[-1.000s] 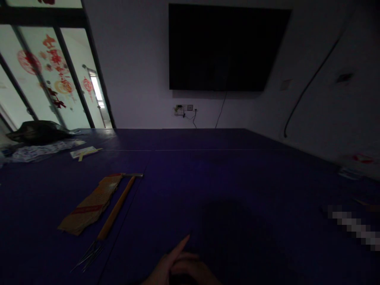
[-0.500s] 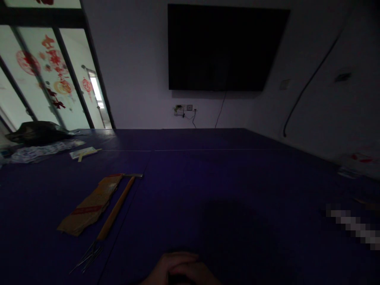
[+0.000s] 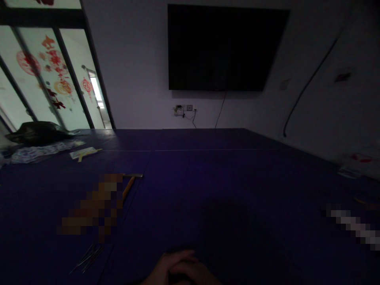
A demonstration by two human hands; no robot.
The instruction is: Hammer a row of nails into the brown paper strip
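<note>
ahead, open purple surface [image 3: 192, 182]; leftward, hammer [image 3: 128, 189] and thin rods [image 3: 88, 257] obstruct.

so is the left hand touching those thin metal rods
Apart: the head view shows purple surface between the left hand and the thin metal rods, which lie off to its left.

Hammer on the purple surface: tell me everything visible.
The hammer has a narrow grey, metallic-looking head and an orange-brown handle that looks wooden. It lies on the purple surface, left of the person's hands, head at the far end, handle slanting back toward the thin metal rods. Pixelation covers the lower handle and the brown piece beside it, so contact there can't be told. Neither the left hand nor the right hand touches it.
</note>
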